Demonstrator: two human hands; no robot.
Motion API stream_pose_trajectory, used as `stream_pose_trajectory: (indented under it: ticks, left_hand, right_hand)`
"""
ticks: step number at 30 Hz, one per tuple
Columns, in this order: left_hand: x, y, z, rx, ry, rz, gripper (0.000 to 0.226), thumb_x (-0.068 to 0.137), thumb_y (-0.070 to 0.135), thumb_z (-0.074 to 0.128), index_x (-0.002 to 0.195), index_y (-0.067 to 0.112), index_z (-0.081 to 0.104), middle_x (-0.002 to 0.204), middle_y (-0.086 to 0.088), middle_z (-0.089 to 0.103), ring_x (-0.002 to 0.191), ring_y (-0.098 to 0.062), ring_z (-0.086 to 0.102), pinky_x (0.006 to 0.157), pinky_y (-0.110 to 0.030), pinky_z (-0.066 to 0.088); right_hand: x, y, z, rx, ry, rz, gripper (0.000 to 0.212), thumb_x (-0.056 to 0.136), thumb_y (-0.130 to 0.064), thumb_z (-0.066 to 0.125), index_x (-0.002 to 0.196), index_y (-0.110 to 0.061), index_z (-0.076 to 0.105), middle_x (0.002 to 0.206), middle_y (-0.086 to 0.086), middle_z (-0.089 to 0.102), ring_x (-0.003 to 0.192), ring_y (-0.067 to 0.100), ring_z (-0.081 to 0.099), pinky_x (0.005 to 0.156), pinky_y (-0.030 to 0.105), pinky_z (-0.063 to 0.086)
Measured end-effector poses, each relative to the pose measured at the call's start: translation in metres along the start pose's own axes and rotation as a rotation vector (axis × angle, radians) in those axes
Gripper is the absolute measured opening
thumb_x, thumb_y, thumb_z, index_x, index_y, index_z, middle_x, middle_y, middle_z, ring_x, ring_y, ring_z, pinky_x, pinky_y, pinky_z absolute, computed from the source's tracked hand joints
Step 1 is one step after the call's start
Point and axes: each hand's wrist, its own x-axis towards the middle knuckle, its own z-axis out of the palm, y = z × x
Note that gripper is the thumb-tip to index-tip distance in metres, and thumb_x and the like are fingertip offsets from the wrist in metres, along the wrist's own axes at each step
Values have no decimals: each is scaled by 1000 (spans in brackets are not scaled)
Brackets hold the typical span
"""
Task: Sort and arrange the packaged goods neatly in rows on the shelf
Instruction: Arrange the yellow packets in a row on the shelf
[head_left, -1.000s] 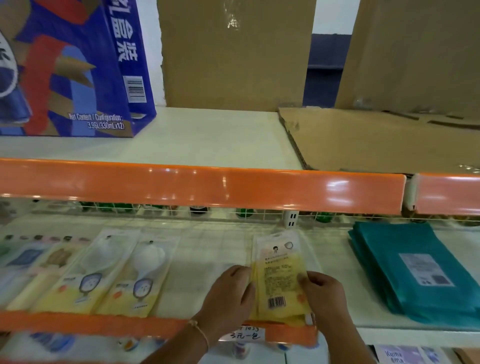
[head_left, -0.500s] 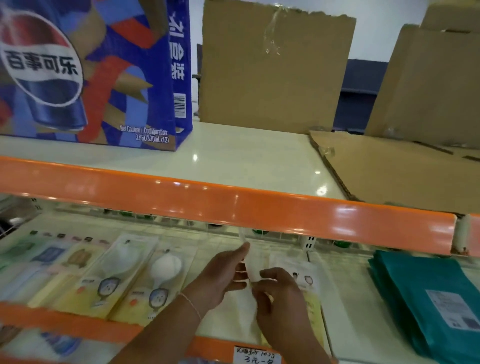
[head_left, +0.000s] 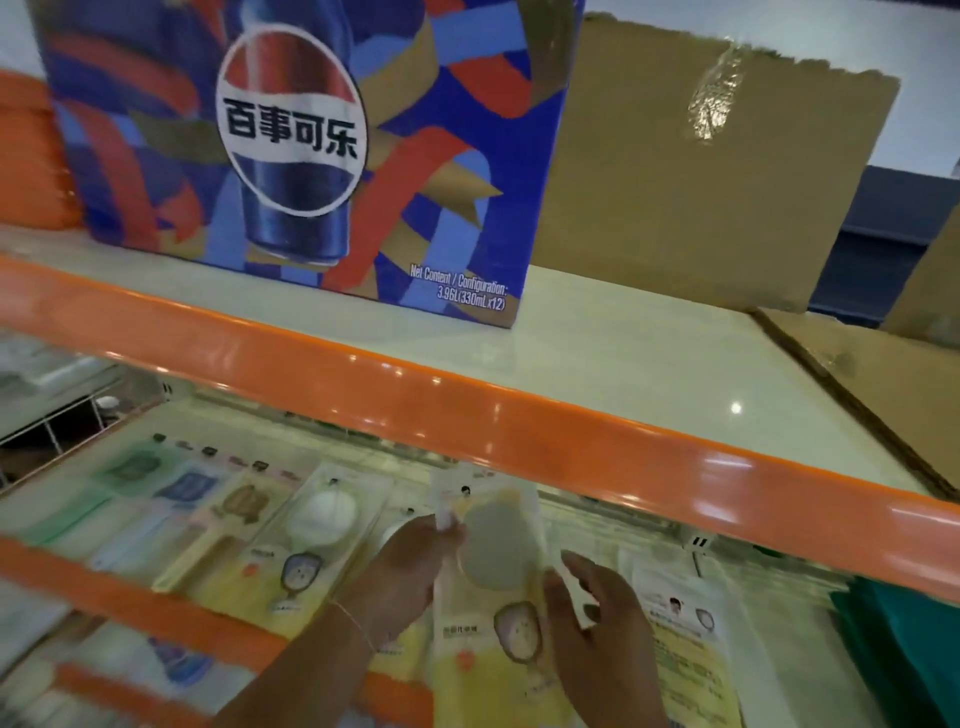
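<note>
your left hand (head_left: 410, 566) pinches the upper left edge of a yellow-and-clear packet (head_left: 493, 582), lifted above the lower shelf (head_left: 582, 525). your right hand (head_left: 597, 618) touches the packet's right edge with fingers spread and nearly straight. a second yellow packet (head_left: 685, 654) lies just right of it; a row of similar packets (head_left: 260, 540) lies to the left. teal packs (head_left: 909, 644) sit far right. a blue cola carton (head_left: 311, 150) stands on the upper shelf (head_left: 623, 364).
</note>
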Motion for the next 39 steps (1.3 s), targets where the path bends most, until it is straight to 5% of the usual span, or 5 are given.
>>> stream_pose_trajectory:
  ticks: [5, 12, 20, 27, 39]
  left_hand:
    - [6, -10, -22, -27, -108, -81, 22, 99, 8, 50, 113, -3, 64, 102, -21, 71, 96, -37, 68, 70, -38, 55]
    - [13, -38, -44, 499, 25, 229, 32, 97, 39, 48, 126, 26, 53, 97, 7, 66, 82, -7, 63, 77, -23, 53]
    - [16, -94, -81, 1455, 67, 769, 41, 89, 42, 43, 114, 22, 69, 129, 1, 63, 128, -19, 52, 107, -35, 36]
    - [28, -108, -84, 1487, 92, 817, 39, 89, 38, 48, 111, 14, 69, 132, -9, 60, 133, -28, 46, 110, -47, 35]
    - [29, -111, -84, 1462, 83, 882, 39, 87, 35, 46, 107, 11, 69, 122, -9, 64, 127, -29, 52, 108, -46, 39]
  right_hand:
    - [11, 1, 11, 317, -391, 383, 37, 91, -45, 60, 88, -10, 71, 60, 1, 53, 53, 16, 49, 55, 32, 38]
    - [7, 26, 41, 178, -88, 486, 43, 91, -23, 64, 50, -17, 53, 49, 3, 46, 52, 17, 41, 59, 28, 31]
    - [15, 29, 61, -7, -30, 560, 37, 99, -25, 50, 67, -7, 57, 62, 9, 57, 57, 21, 51, 51, 27, 33]
    - [3, 30, 83, -471, -72, 429, 73, 81, -58, 58, 142, -22, 43, 131, 8, 53, 116, 29, 52, 95, 36, 45]
    - [-6, 31, 103, -599, -137, 171, 68, 72, -69, 37, 121, -31, 65, 141, 6, 48, 122, 33, 48, 94, 44, 43]
